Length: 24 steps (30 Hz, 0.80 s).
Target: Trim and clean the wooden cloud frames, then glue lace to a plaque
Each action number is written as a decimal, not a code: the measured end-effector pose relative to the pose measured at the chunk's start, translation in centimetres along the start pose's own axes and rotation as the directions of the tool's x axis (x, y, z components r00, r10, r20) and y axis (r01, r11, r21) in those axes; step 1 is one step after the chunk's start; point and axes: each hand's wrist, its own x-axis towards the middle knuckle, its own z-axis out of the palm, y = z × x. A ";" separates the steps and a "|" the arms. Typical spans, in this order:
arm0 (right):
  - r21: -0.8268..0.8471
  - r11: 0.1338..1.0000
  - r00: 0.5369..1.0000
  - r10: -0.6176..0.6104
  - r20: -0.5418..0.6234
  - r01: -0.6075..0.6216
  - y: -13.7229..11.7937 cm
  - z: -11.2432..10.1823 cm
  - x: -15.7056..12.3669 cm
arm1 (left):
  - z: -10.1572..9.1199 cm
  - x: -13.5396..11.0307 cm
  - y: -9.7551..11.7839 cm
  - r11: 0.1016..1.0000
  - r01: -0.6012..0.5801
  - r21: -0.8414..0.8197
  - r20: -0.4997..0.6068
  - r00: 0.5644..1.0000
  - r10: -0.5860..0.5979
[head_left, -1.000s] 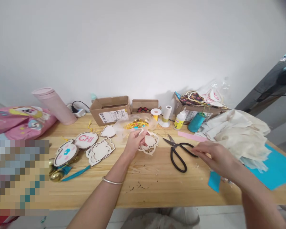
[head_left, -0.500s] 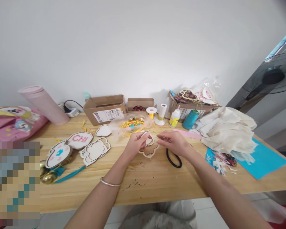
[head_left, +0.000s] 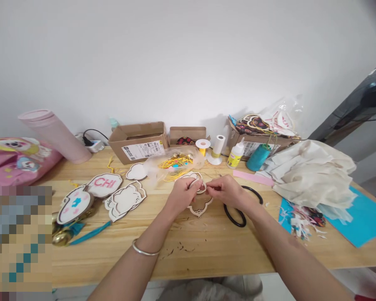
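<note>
My left hand [head_left: 185, 193] pinches a small pale wooden cut-out piece [head_left: 201, 189] with a rounded edge, held above the table. My right hand [head_left: 224, 189] has its thumb and fingertips drawn together at the right edge of that piece; anything tiny between them is hidden. Beneath both hands lies a larger scalloped wooden frame [head_left: 199, 211] with an open middle, partly covered by the left hand. Black looped handles [head_left: 235, 218], which look like scissors, rest on the table under my right hand and wrist.
Left of my hands lie wooden cut-outs [head_left: 125, 200] and a plaque lettered CHI [head_left: 105, 184]. Behind stand a cardboard box [head_left: 138, 144], thread spools [head_left: 258, 157] and a glue bottle [head_left: 235, 154]. Cream cloth [head_left: 313, 171] and blue sheets [head_left: 360, 221] lie right.
Both black handle loops now show, where one showed before. My right fingertips have come closer to the small wooden piece. The view has shifted slightly.
</note>
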 end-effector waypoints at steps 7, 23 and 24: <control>-0.219 0.974 0.983 -0.086 -0.160 0.049 -0.1 0.9 -0.1 | 0.5 -0.2 0.2 0.998 -0.041 0.053 -0.089 0.995 0.046; -0.175 0.968 0.949 -0.216 -0.231 0.178 0.6 0.4 -0.2 | 0.5 0.0 0.0 0.958 0.059 -0.281 -0.093 0.992 -0.088; -0.217 0.961 0.950 -0.218 -0.222 0.170 0.5 0.5 -0.2 | 0.5 0.0 -0.1 0.962 0.056 -0.266 -0.100 0.991 -0.086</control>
